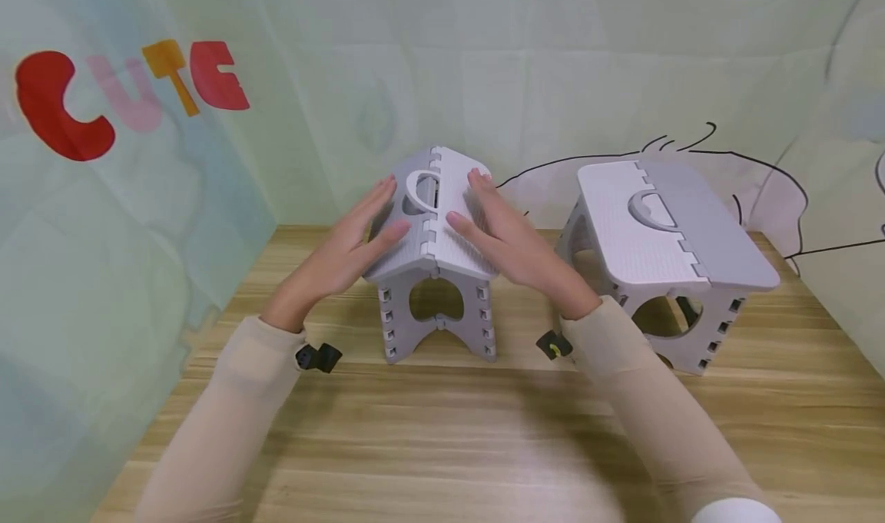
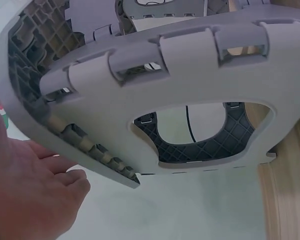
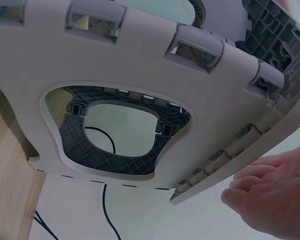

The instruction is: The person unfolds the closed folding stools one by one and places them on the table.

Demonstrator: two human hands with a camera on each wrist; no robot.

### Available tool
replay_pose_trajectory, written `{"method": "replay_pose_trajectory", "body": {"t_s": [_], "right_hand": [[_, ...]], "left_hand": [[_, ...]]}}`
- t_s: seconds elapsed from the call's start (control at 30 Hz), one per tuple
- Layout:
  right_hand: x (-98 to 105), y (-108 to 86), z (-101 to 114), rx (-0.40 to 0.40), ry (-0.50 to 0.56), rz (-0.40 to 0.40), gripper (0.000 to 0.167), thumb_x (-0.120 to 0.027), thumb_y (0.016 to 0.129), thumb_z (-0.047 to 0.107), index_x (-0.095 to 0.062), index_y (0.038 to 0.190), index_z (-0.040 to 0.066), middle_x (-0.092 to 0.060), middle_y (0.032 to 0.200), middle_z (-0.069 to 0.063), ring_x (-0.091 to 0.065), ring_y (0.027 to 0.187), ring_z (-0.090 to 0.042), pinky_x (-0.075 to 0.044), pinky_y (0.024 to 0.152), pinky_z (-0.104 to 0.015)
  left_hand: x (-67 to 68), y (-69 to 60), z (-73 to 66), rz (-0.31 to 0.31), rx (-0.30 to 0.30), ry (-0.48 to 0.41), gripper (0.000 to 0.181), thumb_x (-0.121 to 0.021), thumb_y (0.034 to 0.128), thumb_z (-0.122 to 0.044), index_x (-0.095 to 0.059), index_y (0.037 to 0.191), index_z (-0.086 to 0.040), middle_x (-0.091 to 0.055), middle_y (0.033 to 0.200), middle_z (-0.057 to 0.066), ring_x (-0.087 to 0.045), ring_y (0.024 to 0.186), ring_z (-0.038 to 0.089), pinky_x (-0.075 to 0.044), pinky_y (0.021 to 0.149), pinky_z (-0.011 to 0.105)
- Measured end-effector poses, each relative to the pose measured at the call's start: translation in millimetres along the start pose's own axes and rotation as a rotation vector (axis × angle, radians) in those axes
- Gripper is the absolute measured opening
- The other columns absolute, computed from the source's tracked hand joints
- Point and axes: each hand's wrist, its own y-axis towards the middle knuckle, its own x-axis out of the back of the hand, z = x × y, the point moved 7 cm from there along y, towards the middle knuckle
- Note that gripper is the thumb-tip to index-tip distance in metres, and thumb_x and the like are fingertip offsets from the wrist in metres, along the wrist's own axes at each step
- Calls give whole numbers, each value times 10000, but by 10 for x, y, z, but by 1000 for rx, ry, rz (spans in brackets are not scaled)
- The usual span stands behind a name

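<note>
A grey-and-white folding step stool (image 1: 439, 285) stands partly folded on the table, its two top halves sloping down from a raised middle hinge like a roof. My left hand (image 1: 342, 250) lies along the grey half with fingers straight. On the white half rests my right hand (image 1: 515, 243), fingers likewise extended. Between them the oval carrying handle (image 1: 418, 193) sticks up at the hinge. In the left wrist view my left hand (image 2: 40, 185) is at the outer face of the top panel. The right wrist view has my right hand (image 3: 277, 190) beside the opposite panel.
To the right stands a second folding stool (image 1: 671, 231), fully unfolded with a flat top. The wood-grain table (image 1: 429, 446) runs beneath both stools. Behind is a pale printed cloth (image 1: 415, 62) with colourful letters at the left.
</note>
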Motion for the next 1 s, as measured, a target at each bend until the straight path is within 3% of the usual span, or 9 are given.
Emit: {"method": "replay_pose_trajectory", "body": {"t_s": [0.2,0.37,0.6,1.0], "right_hand": [[-77,121,12,5,-23,63,847,-402,1023,566,-68,1593,37,-33,1658,-106,16,1506,-168,-67,1213,-368],[-120,184,-9,5,-82,97,819,-375,1033,559,-86,1592,35,-27,1657,-101,24,1506,-171,-52,1215,-351],[-118,217,-19,21,-161,106,780,-353,1044,543,-110,1591,44,-42,1658,-95,2,1514,-190,-53,1216,-343],[-168,210,-30,34,-207,158,739,-290,1067,501,-58,1587,30,8,1661,-102,38,1515,-200,-1,1210,-318]], "left_hand": [[-58,104,30,44,40,40,865,-411,982,-648,-113,1602,-123,-54,1659,15,39,1497,114,-49,1209,496],[-94,153,73,70,49,72,880,-393,984,-659,-98,1602,-106,-66,1661,55,18,1509,168,-79,1211,489],[-111,183,73,91,51,69,881,-382,989,-657,-96,1602,-93,-75,1660,68,-46,1516,245,-116,1208,494],[-136,179,111,119,65,70,896,-376,989,-661,-60,1600,-86,-41,1663,74,-24,1516,233,-100,1212,478]]}}
